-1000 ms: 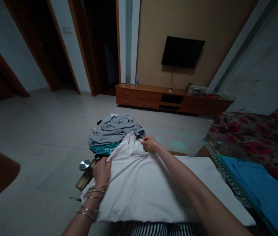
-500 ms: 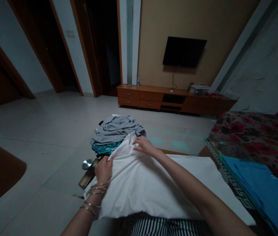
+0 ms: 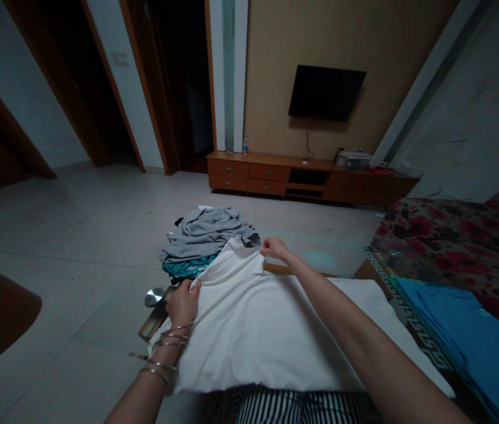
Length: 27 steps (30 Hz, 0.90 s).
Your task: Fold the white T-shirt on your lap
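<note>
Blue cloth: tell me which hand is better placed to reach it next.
Probably the right hand: the blue cloth lies on that side, while the left hand is farther across. Both hands pinch the white cloth, though.

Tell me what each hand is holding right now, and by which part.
Both hands pinch one white, thin fabric garment: the left hand by its left edge, the right hand by its far edge, farther right.
</note>
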Each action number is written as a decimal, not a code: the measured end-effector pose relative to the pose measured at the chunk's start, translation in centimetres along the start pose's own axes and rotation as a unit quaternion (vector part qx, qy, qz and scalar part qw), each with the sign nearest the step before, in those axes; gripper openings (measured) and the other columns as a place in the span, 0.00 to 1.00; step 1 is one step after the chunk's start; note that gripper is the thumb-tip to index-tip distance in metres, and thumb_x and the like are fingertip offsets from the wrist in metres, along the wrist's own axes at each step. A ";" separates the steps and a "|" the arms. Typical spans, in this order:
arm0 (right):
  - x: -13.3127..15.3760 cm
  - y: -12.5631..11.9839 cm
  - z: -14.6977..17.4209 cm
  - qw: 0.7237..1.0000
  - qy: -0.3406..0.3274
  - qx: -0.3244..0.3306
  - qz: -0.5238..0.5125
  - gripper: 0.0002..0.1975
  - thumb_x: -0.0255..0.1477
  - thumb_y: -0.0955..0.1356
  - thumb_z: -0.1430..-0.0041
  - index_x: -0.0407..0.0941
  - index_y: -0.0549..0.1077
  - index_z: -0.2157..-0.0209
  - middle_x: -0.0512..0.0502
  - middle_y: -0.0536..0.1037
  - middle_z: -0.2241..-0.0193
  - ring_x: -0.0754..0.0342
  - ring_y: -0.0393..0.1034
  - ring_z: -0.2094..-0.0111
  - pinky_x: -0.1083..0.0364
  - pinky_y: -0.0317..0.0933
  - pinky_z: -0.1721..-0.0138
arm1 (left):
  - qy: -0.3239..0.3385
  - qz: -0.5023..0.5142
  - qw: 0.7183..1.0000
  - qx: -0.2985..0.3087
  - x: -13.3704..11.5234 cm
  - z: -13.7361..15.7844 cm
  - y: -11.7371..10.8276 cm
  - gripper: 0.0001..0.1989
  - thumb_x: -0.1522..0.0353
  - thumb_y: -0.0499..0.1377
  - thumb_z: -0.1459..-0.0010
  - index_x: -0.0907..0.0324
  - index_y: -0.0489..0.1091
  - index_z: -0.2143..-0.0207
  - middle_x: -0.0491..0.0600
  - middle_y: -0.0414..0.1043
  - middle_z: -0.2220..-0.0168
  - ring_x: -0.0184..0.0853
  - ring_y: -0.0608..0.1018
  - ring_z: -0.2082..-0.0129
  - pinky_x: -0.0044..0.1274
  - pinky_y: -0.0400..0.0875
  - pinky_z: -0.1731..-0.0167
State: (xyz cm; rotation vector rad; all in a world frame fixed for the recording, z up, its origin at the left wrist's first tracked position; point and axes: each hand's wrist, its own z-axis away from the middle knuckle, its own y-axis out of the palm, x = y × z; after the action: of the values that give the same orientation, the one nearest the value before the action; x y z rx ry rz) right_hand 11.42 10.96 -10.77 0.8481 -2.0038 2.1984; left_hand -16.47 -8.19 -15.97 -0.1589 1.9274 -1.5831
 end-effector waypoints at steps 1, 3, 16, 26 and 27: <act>-0.4 0.7 0.1 1.000 0.017 -0.011 0.002 0.05 0.25 0.68 0.50 0.41 0.77 0.69 0.48 0.77 0.72 0.59 0.65 0.74 0.62 0.52 0.72 | 0.004 -0.004 1.000 0.003 0.1 -0.2 0.0 0.24 0.51 0.45 0.38 0.56 0.73 0.59 0.57 0.76 0.65 0.44 0.75 0.65 0.25 0.54 0.73; -1.1 2.1 0.4 0.999 0.039 -0.033 0.001 0.07 0.25 0.67 0.48 0.41 0.77 0.68 0.45 0.79 0.69 0.58 0.67 0.71 0.62 0.53 0.70 | 0.014 -0.009 1.000 0.008 0.2 -0.4 0.0 0.25 0.51 0.44 0.38 0.56 0.73 0.59 0.57 0.76 0.64 0.45 0.75 0.64 0.25 0.55 0.73; -13.5 1.9 16.2 0.987 0.058 -0.139 0.061 0.15 0.32 0.62 0.38 0.43 0.75 0.55 0.36 0.74 0.57 0.46 0.64 0.52 0.51 0.55 0.49 | 0.098 -0.068 0.992 0.034 0.4 -1.4 -0.6 0.23 0.53 0.43 0.37 0.57 0.71 0.59 0.55 0.76 0.65 0.42 0.76 0.64 0.24 0.54 0.73; -18.0 2.9 28.0 0.980 0.031 -0.164 0.106 0.18 0.33 0.61 0.38 0.46 0.72 0.49 0.39 0.72 0.51 0.46 0.64 0.50 0.50 0.56 0.47 | 0.133 -0.109 0.982 0.075 -0.1 3.2 -1.6 0.18 0.57 0.44 0.36 0.56 0.67 0.58 0.53 0.75 0.60 0.41 0.76 0.63 0.24 0.55 0.74; -17.6 2.5 27.9 0.981 0.043 -0.159 0.102 0.18 0.33 0.62 0.39 0.46 0.72 0.50 0.38 0.72 0.52 0.46 0.64 0.51 0.50 0.56 0.47 | 0.141 -0.113 0.980 0.083 -0.3 3.2 -1.8 0.17 0.57 0.45 0.36 0.56 0.67 0.57 0.53 0.75 0.60 0.41 0.76 0.62 0.24 0.56 0.73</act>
State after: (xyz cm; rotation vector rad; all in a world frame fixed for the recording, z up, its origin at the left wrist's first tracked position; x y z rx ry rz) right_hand 35.41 -9.83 -20.11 0.5223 -2.4020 1.8843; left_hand -15.00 -11.21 -14.44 -0.0892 2.0330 -2.0006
